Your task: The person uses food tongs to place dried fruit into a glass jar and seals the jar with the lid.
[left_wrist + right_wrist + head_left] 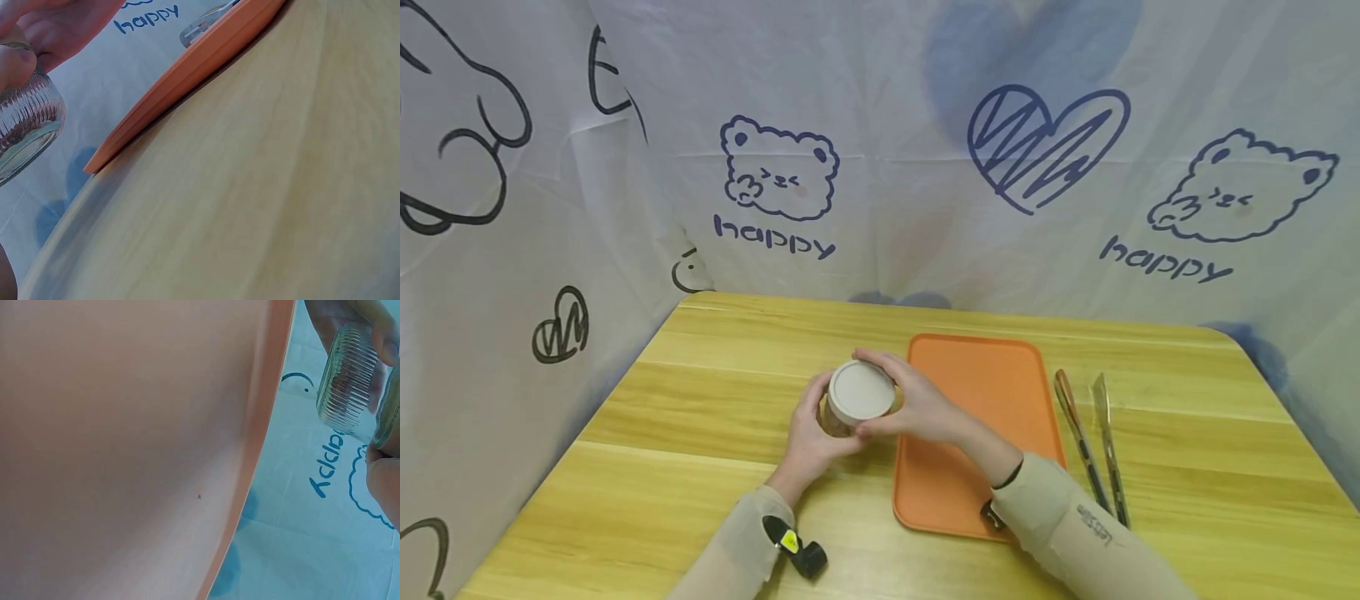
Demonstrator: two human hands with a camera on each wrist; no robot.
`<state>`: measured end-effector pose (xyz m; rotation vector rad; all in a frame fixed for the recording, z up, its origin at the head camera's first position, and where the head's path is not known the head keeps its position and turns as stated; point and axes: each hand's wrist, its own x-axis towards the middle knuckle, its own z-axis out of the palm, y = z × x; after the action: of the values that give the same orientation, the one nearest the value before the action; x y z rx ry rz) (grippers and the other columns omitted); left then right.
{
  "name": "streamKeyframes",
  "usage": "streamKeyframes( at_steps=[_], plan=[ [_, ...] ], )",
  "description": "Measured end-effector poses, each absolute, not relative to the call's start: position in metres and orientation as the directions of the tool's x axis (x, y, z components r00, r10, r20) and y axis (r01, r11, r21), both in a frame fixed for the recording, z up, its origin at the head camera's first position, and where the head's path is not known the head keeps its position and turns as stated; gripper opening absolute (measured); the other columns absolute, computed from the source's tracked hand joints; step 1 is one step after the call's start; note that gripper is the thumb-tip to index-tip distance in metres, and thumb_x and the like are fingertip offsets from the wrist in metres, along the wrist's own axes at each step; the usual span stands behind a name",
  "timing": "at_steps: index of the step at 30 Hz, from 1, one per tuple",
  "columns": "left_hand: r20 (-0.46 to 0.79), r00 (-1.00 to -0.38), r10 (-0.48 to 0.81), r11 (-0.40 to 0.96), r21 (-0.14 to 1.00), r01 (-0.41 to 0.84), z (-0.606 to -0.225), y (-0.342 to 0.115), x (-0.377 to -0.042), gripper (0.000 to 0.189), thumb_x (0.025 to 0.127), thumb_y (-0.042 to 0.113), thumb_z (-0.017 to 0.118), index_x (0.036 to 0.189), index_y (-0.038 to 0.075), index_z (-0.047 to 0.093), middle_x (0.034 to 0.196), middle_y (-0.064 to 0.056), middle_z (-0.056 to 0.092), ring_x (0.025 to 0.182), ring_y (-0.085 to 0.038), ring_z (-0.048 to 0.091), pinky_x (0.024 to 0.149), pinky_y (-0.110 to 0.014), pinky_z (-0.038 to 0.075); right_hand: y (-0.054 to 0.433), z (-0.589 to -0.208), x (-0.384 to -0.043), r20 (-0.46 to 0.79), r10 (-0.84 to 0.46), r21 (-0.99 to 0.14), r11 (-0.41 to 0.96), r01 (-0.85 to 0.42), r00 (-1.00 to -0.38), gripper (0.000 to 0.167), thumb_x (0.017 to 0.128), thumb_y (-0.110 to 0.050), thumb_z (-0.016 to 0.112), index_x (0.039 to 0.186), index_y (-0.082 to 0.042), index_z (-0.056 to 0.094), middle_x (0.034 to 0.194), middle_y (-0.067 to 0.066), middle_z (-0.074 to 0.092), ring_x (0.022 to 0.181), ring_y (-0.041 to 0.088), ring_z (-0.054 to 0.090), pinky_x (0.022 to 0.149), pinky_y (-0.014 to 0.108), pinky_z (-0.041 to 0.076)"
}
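A ribbed glass jar (350,381) with a pale round lid (862,390) is between my two hands, left of the orange tray. My left hand (812,435) grips the jar's glass body from the left. My right hand (922,404) pinches the lid's rim, its thumb at the near side and its fingers at the far side. Something dark reddish shows through the glass in both wrist views. In the left wrist view the base of the jar (31,128) appears tilted, and the hands cover its upper part.
An orange tray (977,383) lies under my right forearm. To its right are tongs (1081,437) with a brown-tipped arm and a second metal arm (1108,442). The wooden table (700,400) meets a printed white cloth (910,233) behind and at the sides.
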<state>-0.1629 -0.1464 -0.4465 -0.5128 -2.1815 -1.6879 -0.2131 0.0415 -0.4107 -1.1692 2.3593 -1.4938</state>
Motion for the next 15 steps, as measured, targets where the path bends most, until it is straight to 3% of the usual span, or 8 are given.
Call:
streamKeyframes(
  at_steps=[8, 15],
  plan=[
    [0.463, -0.880, 0.110, 0.172, 0.863, 0.476, -0.448, -0.147, -0.165, 0.081, 0.062, -0.006, 0.085, 0.133, -0.003, 0.046, 0.128, -0.017, 0.052, 0.120, -0.022, 0.046, 0.108, -0.038, 0.033, 0.052, -0.408, -0.218, 0.247, -0.718, -0.862, 0.144, -0.486, -0.651, 0.097, 0.074, -0.010, 0.083, 0.151, -0.011, 0.026, 0.153, 0.003, 0.028, 0.137, 0.021, 0.029, 0.110, 0.049, 0.028],
    [0.409, -0.900, 0.153, 0.113, 0.897, 0.427, -0.448, -0.149, -0.164, 0.081, 0.064, -0.010, 0.081, 0.135, -0.004, 0.044, 0.130, -0.018, 0.050, 0.120, -0.021, 0.046, 0.105, -0.028, 0.034, 0.054, -0.408, -0.220, 0.224, -0.739, -0.883, 0.121, -0.453, -0.635, 0.089, 0.076, -0.011, 0.082, 0.149, -0.009, 0.031, 0.150, 0.003, 0.035, 0.132, 0.018, 0.037, 0.107, 0.043, 0.034]
  ],
)
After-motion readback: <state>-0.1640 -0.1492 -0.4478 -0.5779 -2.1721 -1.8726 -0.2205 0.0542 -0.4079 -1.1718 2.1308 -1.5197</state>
